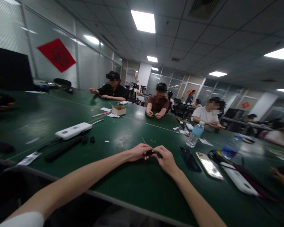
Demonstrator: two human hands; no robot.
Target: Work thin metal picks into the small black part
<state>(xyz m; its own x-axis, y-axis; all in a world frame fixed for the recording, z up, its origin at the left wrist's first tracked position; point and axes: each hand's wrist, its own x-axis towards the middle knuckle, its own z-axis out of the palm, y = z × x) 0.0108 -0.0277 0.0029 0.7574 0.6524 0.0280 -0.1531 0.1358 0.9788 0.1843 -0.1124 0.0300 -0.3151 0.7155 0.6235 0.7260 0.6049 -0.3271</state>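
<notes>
In the middle of the head view, my two hands meet low over the green table. My left hand [139, 152] is closed, its fingertips pinching a small dark piece [149, 152] whose kind I cannot make out. Close against it, my right hand [166, 159] is closed around a slim dark object [159, 154], partly hidden by the fingers. A thin rod [143, 140] sticks up and to the left from between the hands; which piece it belongs to is unclear. Both forearms reach in from the near edge.
Right of my hands lie a dark phone [189, 159], a light phone [209, 165] and a white power bank [239, 179]. A water bottle [195, 135] stands behind them. To the left are a white device [73, 130] and black bar [63, 149]. Several people sit around the green table [123, 189].
</notes>
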